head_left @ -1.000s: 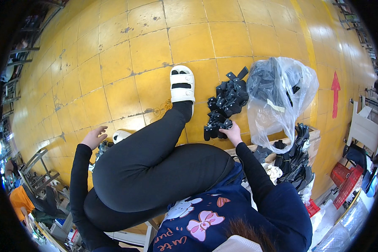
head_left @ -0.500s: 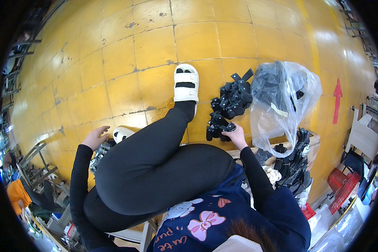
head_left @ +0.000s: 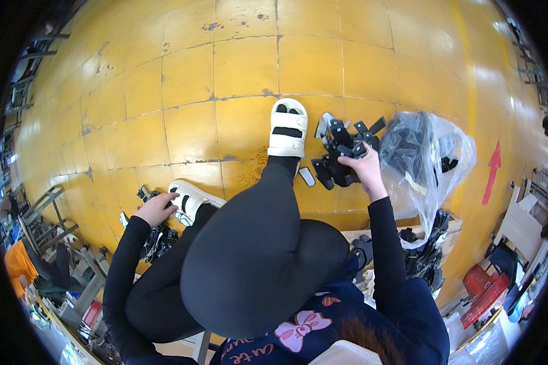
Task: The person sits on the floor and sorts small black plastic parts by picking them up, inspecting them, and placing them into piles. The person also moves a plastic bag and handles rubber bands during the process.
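Right hand (head_left: pixel 365 170), right of centre, has its fingers wrapped on some black pieces (head_left: pixel 337 159); left hand (head_left: pixel 156 209), lower left, hangs loose-fingered beside a white sandal (head_left: pixel 195 205).

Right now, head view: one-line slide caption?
Right hand grasps black pieces heaped on a yellow floor, beside a clear plastic bag; left hand near a white sandal.

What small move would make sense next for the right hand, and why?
Perhaps the right hand, at the black pieces, should draw in the loose pale-topped piece: it lies apart on the yellow floor, close to a white sandal.
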Tool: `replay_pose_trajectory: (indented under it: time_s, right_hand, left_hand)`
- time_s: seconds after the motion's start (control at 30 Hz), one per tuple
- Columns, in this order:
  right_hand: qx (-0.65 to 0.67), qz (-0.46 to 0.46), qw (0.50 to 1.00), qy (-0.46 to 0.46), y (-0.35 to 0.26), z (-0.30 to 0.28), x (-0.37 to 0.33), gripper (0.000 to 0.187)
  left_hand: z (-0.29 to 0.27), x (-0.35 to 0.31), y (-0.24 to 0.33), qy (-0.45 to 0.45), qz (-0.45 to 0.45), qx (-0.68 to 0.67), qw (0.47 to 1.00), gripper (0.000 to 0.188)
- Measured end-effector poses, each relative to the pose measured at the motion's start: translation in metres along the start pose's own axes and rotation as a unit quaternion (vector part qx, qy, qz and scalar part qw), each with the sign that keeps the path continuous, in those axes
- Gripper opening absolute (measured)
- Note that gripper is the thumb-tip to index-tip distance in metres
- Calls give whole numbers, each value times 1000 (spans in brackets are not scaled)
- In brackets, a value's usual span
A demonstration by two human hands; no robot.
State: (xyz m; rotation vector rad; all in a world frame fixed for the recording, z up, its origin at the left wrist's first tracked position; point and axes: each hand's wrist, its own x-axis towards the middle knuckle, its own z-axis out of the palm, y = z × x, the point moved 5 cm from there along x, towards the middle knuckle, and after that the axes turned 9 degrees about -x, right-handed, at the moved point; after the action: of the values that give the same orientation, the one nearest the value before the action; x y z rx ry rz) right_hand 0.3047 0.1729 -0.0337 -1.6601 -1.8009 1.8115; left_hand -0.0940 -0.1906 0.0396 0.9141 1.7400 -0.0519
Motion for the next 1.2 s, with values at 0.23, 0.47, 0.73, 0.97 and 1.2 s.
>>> replay_pose_trajectory:
  time_s: [0.23,0.47,0.73,0.97,1.2]
  right_hand:
    - [35,-25,998,-36,-83,65,74,33]
    - [138,15,947,-290,-105,205,107,38]
    - [-208,-190,954,-102,-67,258,152,70]
    - [-250,-297,922,-11,-78,229,146,96]
    - [-277,-237,925,111,-46,117,180,49]
  left_hand:
    - [5,9,4,-5,-5,-88,996,35]
    - [5,72,-2,27,49,-201,978,32]
    - [20,232,2,200,-79,-652,727,44]
    - [35,251,40,278,-74,-616,733,54]
    - [17,237,28,283,-79,-633,716,50]
